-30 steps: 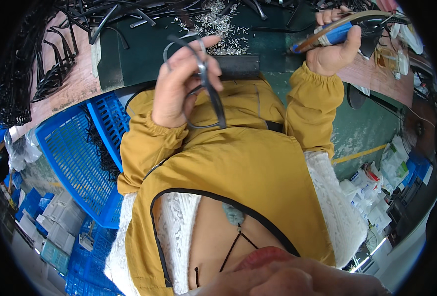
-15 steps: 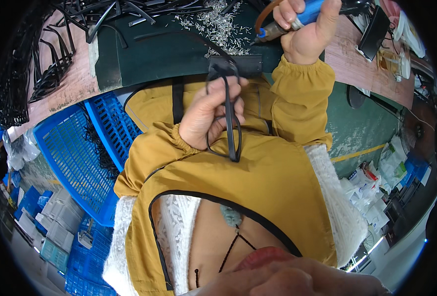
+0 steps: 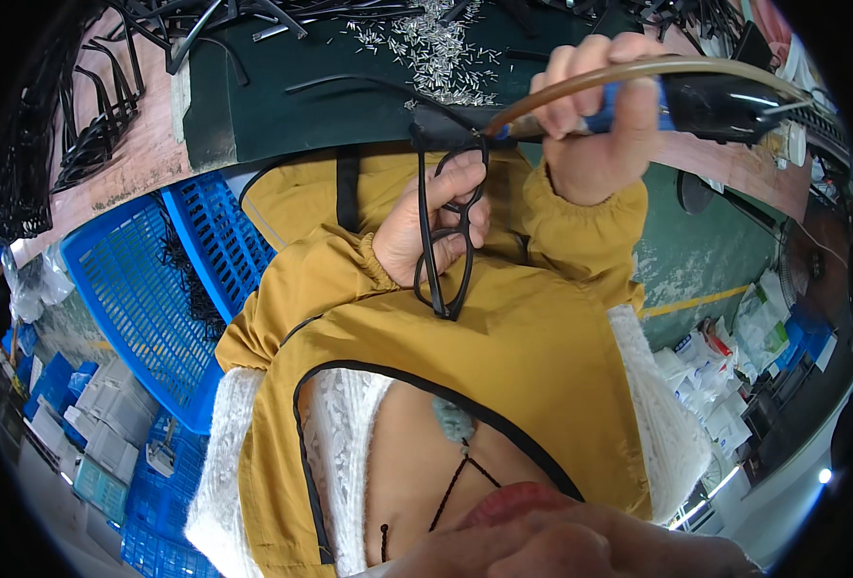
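A black eyeglass frame (image 3: 426, 231) is held in my left hand (image 3: 405, 234), its fingers curled around the rims in front of the table edge. One temple points down toward my body; the other reaches out over the dark green mat (image 3: 282, 120). My right hand (image 3: 595, 159) is closed around a blue and black powered screwdriver (image 3: 710, 106) with a brown tube (image 3: 638, 69) arching over it. The tool's tip is at the frame's upper hinge corner; whether it touches a screw there is too small to tell.
Small silver screw-like pieces (image 3: 436, 48) lie heaped on the mat. Black temples (image 3: 108, 96) and other dark frame parts crowd the table's far left. Blue plastic baskets (image 3: 128, 279) stand at my left, one holding black parts. White and green bags (image 3: 725, 356) are at the right.
My right hand has swung the screwdriver down and left, bringing its tip to the frame. My left hand has turned the eyeglass frame slightly and shifted a little.
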A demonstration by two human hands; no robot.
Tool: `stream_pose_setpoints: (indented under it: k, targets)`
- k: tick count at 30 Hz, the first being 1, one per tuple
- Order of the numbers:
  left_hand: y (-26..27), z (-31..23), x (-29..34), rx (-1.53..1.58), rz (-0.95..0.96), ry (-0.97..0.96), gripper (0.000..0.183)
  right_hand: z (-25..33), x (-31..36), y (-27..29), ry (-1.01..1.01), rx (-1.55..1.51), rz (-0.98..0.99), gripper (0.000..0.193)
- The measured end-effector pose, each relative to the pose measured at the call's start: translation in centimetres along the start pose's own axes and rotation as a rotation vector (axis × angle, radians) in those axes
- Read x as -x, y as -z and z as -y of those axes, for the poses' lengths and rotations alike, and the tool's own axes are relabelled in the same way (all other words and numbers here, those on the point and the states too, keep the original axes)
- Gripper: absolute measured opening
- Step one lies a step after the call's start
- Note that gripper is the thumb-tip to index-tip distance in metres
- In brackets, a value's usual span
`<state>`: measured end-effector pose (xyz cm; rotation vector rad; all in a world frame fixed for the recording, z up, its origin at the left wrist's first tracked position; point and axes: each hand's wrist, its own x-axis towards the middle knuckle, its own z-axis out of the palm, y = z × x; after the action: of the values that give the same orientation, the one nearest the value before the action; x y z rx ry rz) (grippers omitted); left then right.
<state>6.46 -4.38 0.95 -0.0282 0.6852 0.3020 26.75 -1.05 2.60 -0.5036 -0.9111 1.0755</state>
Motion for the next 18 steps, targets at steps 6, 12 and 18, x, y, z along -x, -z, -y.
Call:
stream_pose_setpoints:
  k: [6,12,18]
  targets:
    - [0.4,-0.2,-0.1,-0.041,-0.022,0.063,0.029,-1.0,0.1,-0.1,-0.104,-0.030,0.052,0.021]
    - [0.3,-0.2,-0.4,-0.058,-0.003,0.015,0.032,-0.7,-0.6,-0.4,-0.163,-0.119,0.079,0.017]
    - [-0.5,-1.4,1.1,-0.191,-0.087,-0.036,0.033,-0.2,-5.3,1.4,0.066,-0.088,-0.455,0.029]
